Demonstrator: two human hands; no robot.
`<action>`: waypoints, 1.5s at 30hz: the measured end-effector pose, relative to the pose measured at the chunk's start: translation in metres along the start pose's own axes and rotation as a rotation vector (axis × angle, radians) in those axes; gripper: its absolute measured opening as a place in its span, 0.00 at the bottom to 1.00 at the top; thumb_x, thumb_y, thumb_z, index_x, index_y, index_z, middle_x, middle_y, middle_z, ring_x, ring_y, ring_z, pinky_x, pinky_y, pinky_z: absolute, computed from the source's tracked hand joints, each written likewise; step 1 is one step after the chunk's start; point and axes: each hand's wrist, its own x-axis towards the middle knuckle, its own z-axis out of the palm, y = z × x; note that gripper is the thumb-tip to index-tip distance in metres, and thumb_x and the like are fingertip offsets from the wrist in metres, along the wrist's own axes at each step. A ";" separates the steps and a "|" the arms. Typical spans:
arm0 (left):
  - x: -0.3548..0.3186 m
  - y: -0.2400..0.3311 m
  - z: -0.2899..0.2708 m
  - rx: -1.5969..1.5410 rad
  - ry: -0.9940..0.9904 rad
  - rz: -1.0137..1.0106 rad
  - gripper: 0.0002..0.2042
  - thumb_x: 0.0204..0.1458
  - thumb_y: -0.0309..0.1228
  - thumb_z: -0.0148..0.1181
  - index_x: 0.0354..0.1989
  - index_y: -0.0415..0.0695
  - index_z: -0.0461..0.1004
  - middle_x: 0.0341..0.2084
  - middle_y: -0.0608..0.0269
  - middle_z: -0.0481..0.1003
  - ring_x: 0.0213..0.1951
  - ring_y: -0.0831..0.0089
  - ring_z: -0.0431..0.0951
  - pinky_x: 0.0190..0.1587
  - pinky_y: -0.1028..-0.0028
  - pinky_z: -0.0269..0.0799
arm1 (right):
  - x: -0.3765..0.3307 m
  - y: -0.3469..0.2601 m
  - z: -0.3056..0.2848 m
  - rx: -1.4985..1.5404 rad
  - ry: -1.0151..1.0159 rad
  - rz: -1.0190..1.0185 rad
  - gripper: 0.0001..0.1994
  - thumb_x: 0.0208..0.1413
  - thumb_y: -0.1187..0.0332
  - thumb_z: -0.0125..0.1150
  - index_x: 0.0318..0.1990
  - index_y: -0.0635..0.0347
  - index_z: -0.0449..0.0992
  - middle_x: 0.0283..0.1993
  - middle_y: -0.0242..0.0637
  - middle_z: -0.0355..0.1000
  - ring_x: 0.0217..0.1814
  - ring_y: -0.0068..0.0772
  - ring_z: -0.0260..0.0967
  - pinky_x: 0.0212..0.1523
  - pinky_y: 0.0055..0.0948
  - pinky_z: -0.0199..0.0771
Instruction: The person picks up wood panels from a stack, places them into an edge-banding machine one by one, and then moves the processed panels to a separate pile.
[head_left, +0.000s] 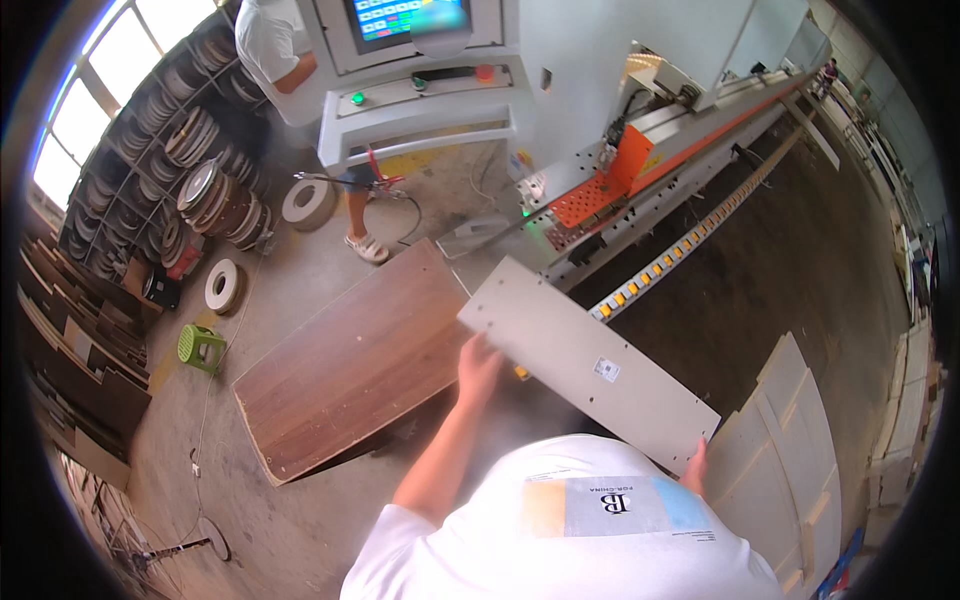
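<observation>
A long pale grey board [590, 350] with a small white label and several drilled holes is held slantwise in front of my body. My left hand [479, 370] grips its edge near the far left end, fingers partly hidden beneath it. At the near right end my right hand [695, 466] holds the board's corner, mostly hidden behind my shirt. To the left, a brown wood-grain panel [350, 360] lies at a low height, its far right corner close to the board's left end.
Ahead stands a machine with a control screen [410, 18], an orange guard [610, 185] and a roller rail [690, 240]. Pale boards [775, 470] are stacked at right. At left are a green stool [201, 347], edging rolls [225, 286] and another person [275, 60].
</observation>
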 end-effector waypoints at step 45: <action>0.128 0.083 0.356 -0.292 -0.530 -0.154 0.32 0.56 0.23 0.60 0.70 0.36 0.57 0.70 0.51 0.59 0.72 0.63 0.56 0.70 0.66 0.56 | 0.156 -0.189 0.035 -0.532 -0.073 -0.117 0.21 0.55 0.57 0.69 0.48 0.64 0.78 0.44 0.39 0.77 0.40 0.34 0.76 0.27 0.37 0.81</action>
